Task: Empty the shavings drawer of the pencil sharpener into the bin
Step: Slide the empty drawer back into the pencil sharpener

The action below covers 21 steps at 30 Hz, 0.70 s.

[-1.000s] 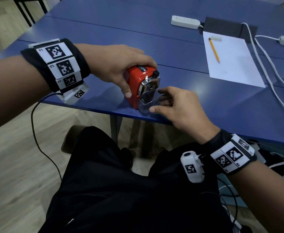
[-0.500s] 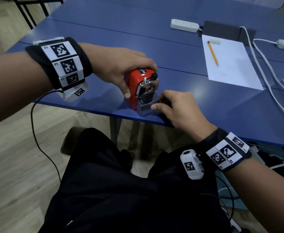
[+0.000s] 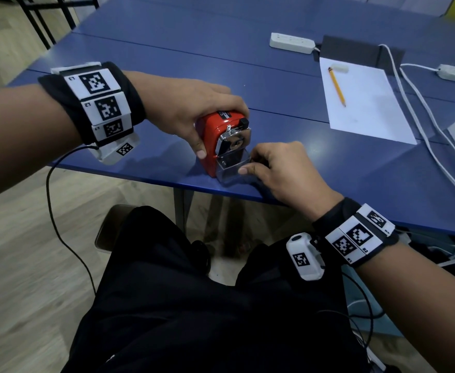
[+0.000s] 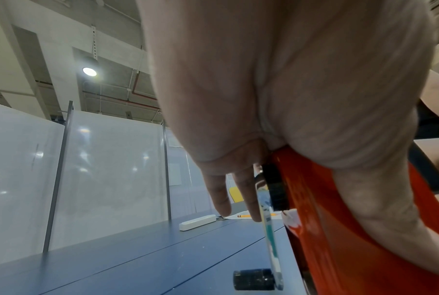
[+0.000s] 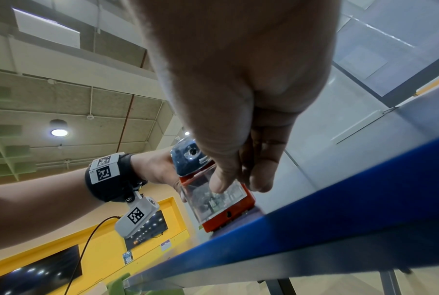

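Fingers (image 3: 244, 170) of R hand (image 3: 283, 170) pinching clear shavings drawer (image 3: 230, 172) to slide out; L hand (image 3: 194, 114) gripping red sharpener (image 3: 213, 141), steadying on surface (image 3: 301, 125) edge

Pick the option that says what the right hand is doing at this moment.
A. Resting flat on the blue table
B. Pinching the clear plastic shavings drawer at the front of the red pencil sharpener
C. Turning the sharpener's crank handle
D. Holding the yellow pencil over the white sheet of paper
B: the right hand has thumb and fingers closed on the clear plastic shavings drawer at the front of the red pencil sharpener, which the left hand grips.
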Motion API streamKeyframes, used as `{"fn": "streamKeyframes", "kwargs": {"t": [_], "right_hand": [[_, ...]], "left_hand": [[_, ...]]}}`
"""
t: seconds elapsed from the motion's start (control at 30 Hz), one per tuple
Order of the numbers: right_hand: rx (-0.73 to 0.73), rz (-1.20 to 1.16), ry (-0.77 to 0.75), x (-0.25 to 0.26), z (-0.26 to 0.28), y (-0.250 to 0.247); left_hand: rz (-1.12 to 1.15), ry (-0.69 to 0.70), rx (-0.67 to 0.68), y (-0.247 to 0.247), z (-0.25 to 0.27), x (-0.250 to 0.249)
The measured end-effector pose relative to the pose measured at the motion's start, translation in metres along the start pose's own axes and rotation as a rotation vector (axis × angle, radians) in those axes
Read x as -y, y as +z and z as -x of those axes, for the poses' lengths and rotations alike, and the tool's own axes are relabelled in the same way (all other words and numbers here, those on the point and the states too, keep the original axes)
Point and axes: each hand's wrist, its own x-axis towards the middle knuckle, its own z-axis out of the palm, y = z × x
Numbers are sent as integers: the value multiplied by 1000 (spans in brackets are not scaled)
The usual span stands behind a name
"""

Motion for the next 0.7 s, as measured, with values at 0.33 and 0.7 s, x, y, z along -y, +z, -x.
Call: {"fn": "streamKeyframes", "kwargs": {"t": [0.33, 0.7], "right_hand": [[16, -49, 27, 8, -12, 1], [-7, 1, 76, 9, -12, 5]], "left_hand": [[9, -20, 6, -2, 1, -1], [3, -32, 3, -3, 3, -6]]}}
